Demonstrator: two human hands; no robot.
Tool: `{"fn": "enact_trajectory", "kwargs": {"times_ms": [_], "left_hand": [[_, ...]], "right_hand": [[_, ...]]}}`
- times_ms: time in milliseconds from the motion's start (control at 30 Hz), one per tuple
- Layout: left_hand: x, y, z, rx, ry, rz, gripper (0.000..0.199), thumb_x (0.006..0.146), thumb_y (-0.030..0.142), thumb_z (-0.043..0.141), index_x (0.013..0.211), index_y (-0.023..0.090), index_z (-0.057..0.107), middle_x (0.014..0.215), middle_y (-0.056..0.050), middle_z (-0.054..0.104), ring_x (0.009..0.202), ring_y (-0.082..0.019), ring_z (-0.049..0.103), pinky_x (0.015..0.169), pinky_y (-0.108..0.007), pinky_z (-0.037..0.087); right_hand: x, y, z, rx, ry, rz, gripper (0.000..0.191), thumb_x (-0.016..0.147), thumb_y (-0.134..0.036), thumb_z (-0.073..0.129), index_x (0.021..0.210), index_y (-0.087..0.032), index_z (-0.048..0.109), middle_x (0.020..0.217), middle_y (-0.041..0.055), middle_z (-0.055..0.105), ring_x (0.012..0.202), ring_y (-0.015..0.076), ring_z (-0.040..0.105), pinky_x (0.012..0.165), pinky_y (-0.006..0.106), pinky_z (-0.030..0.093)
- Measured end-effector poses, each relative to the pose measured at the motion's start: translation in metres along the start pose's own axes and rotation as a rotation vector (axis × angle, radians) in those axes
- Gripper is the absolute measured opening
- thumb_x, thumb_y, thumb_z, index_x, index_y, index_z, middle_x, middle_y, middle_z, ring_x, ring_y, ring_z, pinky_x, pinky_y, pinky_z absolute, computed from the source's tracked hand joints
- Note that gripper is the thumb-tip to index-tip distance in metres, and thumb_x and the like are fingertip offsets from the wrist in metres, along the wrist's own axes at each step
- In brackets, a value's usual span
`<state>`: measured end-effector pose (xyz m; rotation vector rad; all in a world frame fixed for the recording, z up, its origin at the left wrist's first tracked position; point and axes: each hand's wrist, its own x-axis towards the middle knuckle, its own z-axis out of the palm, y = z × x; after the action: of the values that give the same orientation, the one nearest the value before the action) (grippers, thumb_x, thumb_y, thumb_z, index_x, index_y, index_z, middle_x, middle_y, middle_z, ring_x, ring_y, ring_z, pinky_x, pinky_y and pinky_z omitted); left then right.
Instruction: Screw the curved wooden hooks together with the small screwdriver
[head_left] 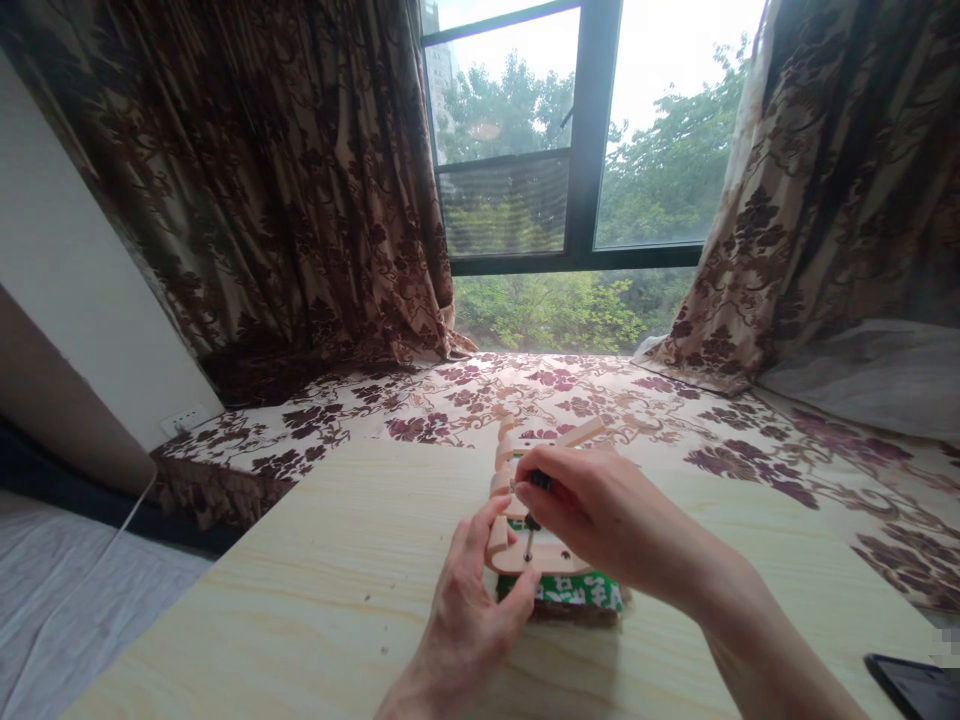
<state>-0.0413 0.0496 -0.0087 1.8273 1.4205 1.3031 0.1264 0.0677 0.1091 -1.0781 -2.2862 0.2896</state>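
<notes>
My right hand [581, 495] is closed around the dark handle of a screwdriver [531, 538]. Its thin shaft points down, and the tip meets a dark screw or hole in a pale wooden assembly [546, 558]. Another dark hole or screw shows to the right of the tip. With thumb and fingers around the near left edge, my left hand [472, 590] grips this wooden assembly. Underneath lies a green block with white lettering [577, 592], brown along its lower side. A slanted wooden strip [583, 432] sticks out at the far end, partly hidden behind my right hand.
The work rests on a light wood-grain table [300, 590]. A dark flat device [911, 685] lies at the right front edge. Beyond the table is a ledge with flowered cloth [420, 400], below a window [589, 140] between patterned curtains [330, 180].
</notes>
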Motion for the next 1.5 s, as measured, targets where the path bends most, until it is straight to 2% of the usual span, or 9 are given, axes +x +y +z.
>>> {"fn": "enact_trajectory", "kwargs": {"times_ms": [300, 433, 533, 700, 900, 1000, 1133, 1333, 1500], "left_hand": [[0.001, 0.001, -0.003, -0.018, -0.042, 0.030, 0.057, 0.079, 0.025, 0.058, 0.132, 0.028, 0.039, 0.103, -0.001, 0.052, 0.099, -0.016, 0.058, 0.097, -0.035, 0.043], [0.000, -0.001, -0.003, 0.012, -0.019, 0.039, 0.056, 0.078, 0.024, 0.059, 0.131, 0.029, 0.040, 0.102, 0.000, 0.054, 0.095, -0.015, 0.059, 0.094, -0.034, 0.045], [0.001, -0.001, -0.004, 0.016, -0.034, 0.059, 0.057, 0.078, 0.023, 0.059, 0.132, 0.029, 0.040, 0.102, 0.000, 0.054, 0.098, -0.016, 0.059, 0.095, -0.034, 0.045], [0.000, 0.000, -0.005, 0.001, -0.047, 0.051, 0.057, 0.079, 0.023, 0.059, 0.132, 0.027, 0.040, 0.103, -0.001, 0.053, 0.103, -0.017, 0.058, 0.098, -0.035, 0.044], [0.000, -0.004, -0.003, 0.013, -0.029, 0.034, 0.058, 0.079, 0.025, 0.060, 0.133, 0.029, 0.038, 0.107, -0.001, 0.055, 0.102, -0.017, 0.059, 0.097, -0.036, 0.045], [0.000, -0.004, -0.002, 0.003, -0.022, 0.043, 0.057, 0.079, 0.024, 0.060, 0.132, 0.028, 0.040, 0.106, -0.002, 0.056, 0.101, -0.017, 0.059, 0.097, -0.036, 0.046], [-0.001, 0.001, -0.001, -0.034, 0.030, 0.024, 0.055, 0.077, 0.025, 0.059, 0.130, 0.026, 0.046, 0.104, -0.003, 0.058, 0.099, -0.019, 0.060, 0.096, -0.037, 0.047], [-0.002, 0.007, -0.002, -0.047, 0.033, 0.007, 0.054, 0.076, 0.026, 0.057, 0.130, 0.026, 0.047, 0.107, -0.004, 0.058, 0.103, -0.019, 0.059, 0.100, -0.038, 0.043], [-0.002, 0.006, -0.001, -0.025, 0.027, -0.005, 0.054, 0.076, 0.027, 0.057, 0.129, 0.025, 0.047, 0.106, -0.005, 0.059, 0.104, -0.020, 0.059, 0.100, -0.039, 0.043]], "right_hand": [[0.005, 0.009, 0.003, -0.079, 0.066, 0.062, 0.022, 0.093, -0.032, 0.048, 0.077, -0.019, 0.055, 0.063, -0.0006, 0.058, 0.055, 0.0113, 0.047, 0.054, 0.025, 0.028], [0.002, 0.005, 0.002, -0.034, 0.024, -0.008, 0.016, 0.095, -0.026, 0.046, 0.087, -0.020, 0.058, 0.071, -0.0006, 0.062, 0.060, 0.0112, 0.050, 0.057, 0.024, 0.030], [0.002, 0.006, 0.003, -0.039, 0.021, -0.037, 0.017, 0.095, -0.025, 0.044, 0.084, -0.019, 0.057, 0.070, -0.0011, 0.061, 0.058, 0.0105, 0.048, 0.056, 0.023, 0.030], [0.004, 0.011, 0.003, -0.115, 0.059, 0.056, 0.023, 0.094, -0.031, 0.047, 0.077, -0.019, 0.055, 0.061, -0.0014, 0.057, 0.054, 0.0111, 0.046, 0.053, 0.024, 0.027], [0.000, 0.001, -0.003, 0.005, -0.016, 0.003, 0.013, 0.091, -0.024, 0.050, 0.090, -0.021, 0.062, 0.072, -0.0015, 0.064, 0.061, 0.0114, 0.051, 0.057, 0.024, 0.031], [-0.001, 0.002, 0.000, 0.028, -0.016, -0.003, 0.012, 0.091, -0.023, 0.049, 0.085, -0.020, 0.060, 0.069, -0.0019, 0.062, 0.060, 0.0111, 0.050, 0.055, 0.023, 0.031], [0.003, 0.011, 0.007, -0.033, 0.026, 0.061, 0.021, 0.092, -0.031, 0.049, 0.076, -0.019, 0.054, 0.063, -0.0013, 0.057, 0.056, 0.0113, 0.047, 0.053, 0.024, 0.030], [0.003, 0.013, 0.006, 0.032, 0.037, 0.010, 0.014, 0.094, -0.026, 0.047, 0.087, -0.019, 0.057, 0.067, -0.0022, 0.059, 0.059, 0.0107, 0.049, 0.056, 0.023, 0.032], [0.003, 0.013, 0.006, -0.055, 0.052, 0.024, 0.023, 0.094, -0.030, 0.047, 0.076, -0.019, 0.054, 0.063, -0.0013, 0.058, 0.057, 0.0117, 0.048, 0.055, 0.025, 0.031]]}}
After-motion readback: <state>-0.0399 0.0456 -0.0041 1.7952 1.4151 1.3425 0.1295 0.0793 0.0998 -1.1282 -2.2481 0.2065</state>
